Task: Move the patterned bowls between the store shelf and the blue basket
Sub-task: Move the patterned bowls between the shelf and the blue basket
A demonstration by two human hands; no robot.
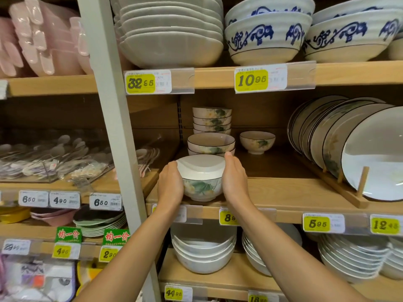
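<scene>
Middle shelf (272, 188) carries two stacks of patterned bowls (211, 140) plus one loose bowl (257, 141). Blue basket not in view, so the count already moved cannot be told. Your left hand (170, 188) and right hand (234, 182) clasp one patterned bowl (201, 179) at the shelf's front edge; whether it rests there is unclear.

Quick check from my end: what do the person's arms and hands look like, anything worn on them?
Both forearms are bare up to the bottom edge of the frame: no sleeves show. The left hand and right hand carry no gloves, and no rings, watch or bracelet are visible.
</scene>
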